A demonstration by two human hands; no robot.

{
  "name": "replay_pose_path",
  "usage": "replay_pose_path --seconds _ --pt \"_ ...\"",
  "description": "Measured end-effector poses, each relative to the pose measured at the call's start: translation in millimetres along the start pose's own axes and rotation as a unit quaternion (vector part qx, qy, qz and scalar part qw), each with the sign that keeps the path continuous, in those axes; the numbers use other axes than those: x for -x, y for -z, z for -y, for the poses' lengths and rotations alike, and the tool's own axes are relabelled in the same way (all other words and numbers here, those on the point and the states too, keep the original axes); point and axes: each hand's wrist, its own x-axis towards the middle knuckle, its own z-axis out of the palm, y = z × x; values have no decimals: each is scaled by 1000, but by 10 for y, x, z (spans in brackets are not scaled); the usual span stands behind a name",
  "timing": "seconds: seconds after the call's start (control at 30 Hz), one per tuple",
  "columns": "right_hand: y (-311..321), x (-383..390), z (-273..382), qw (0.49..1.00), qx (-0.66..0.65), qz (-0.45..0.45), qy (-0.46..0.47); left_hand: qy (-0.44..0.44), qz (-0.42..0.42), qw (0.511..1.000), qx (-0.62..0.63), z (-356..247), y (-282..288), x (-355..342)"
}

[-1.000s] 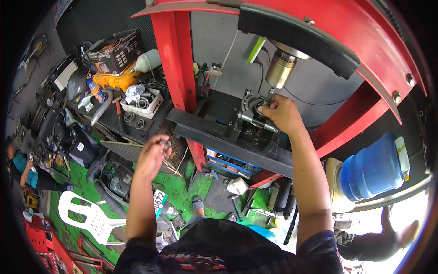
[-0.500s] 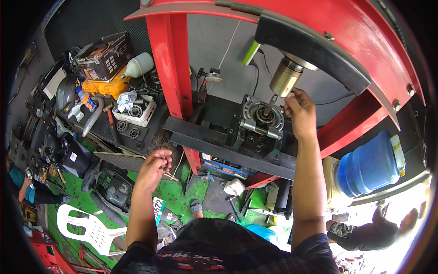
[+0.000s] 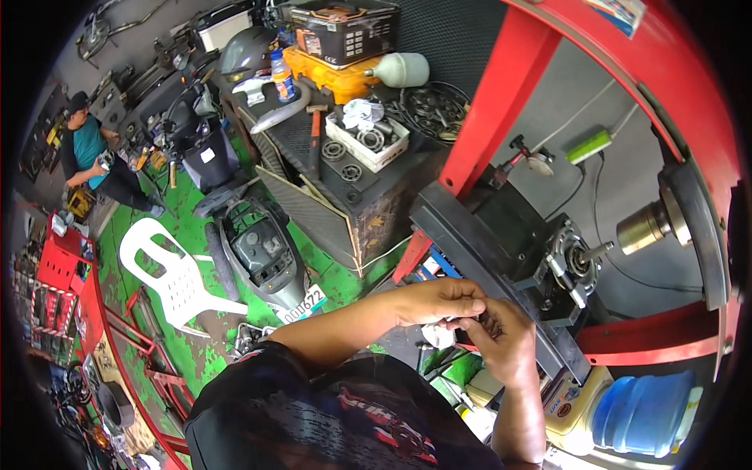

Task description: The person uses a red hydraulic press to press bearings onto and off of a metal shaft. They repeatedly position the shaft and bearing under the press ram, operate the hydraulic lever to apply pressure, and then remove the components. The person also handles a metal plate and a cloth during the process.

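My two hands meet in front of the press bed, fingertips together. My left hand [image 3: 445,304] is closed, thumb and fingers pinching at something small between the hands. Curled around the same spot is my right hand [image 3: 505,341]; what the fingers hold is too small and covered to name. Beyond them, a metal engine casing [image 3: 565,262] rests on the black press bed [image 3: 489,254], with a thin shaft [image 3: 599,251] standing out of its centre bearing. A brass-coloured press ram [image 3: 644,232] is apart from the shaft's tip.
The red press frame [image 3: 501,98] rises around the bed. On the black bench to the left are a white box [image 3: 380,149] of bearings, a hammer [image 3: 315,137] and loose bearings [image 3: 351,172]. A white chair [image 3: 176,286] and a blue water jug [image 3: 642,411] stand lower down. A person [image 3: 94,157] works far left.
My right hand has left the ram and shaft and come down to my left hand, which has moved right to meet it. The view has swung left.
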Motion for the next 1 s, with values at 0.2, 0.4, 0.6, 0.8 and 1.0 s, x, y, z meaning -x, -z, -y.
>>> replay_pose_path --seconds 0.2,0.4,0.6,0.8,1.0 --pt "-408 -131 -79 999 -27 9 20 31 18 997 -65 51 566 379" --pt "-49 89 -120 997 -38 -43 -45 4 -297 952 -76 -242 1453 853" --pt "628 363 -452 965 22 -230 -125 -69 -599 768 -215 -668 2536 1181" --pt "1000 432 -687 940 19 -310 -143 -111 -644 646 -395 -279 3170 1109" --pt "1242 30 -983 923 154 -315 -156 -171 -635 606 -448 35 3616 1241"
